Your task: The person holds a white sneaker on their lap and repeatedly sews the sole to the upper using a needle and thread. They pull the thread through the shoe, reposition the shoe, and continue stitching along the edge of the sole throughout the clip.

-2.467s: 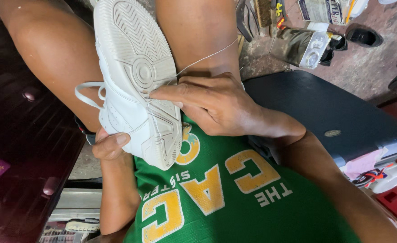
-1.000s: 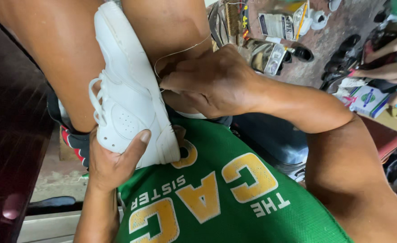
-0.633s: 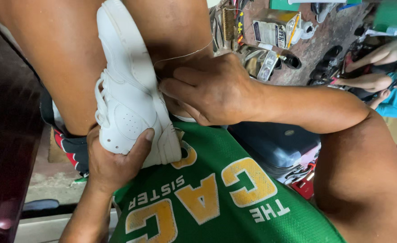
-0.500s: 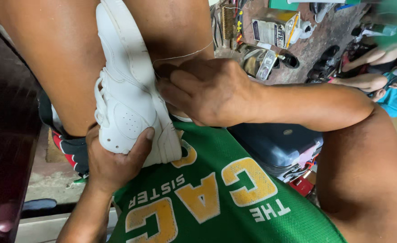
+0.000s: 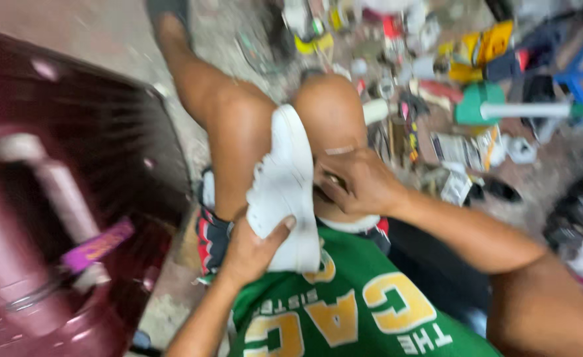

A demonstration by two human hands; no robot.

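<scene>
From the head camera, looking down the person's own body: a white sneaker stands wedged between the two bare knees, toe pointing away and heel toward the green shirt. Held this way the legs seem to act as a clamp, so the shoe stays put while both hands work on it.

The left hand is closed around the heel end from below, thumb laid across the white side and fingers hidden behind — a steadying grip that braces the shoe against the lap. The right hand is bunched up against the shoe's right flank, fingertips drawn together as if pinching something small at the edge of the sole. What it pinches is lost in the motion blur, so I cannot tell whether it is a needle, a thread or the shoe's rim itself.

The sneaker looks plain white with a thick pale sole and a slightly grubby, scuffed side panel; finer detail is smeared.

Around the legs lies a dusty floor strewn with small tools, bottles and scraps — too blurred to name singly. A dark maroon plastic chair fills the left of the view.
</scene>
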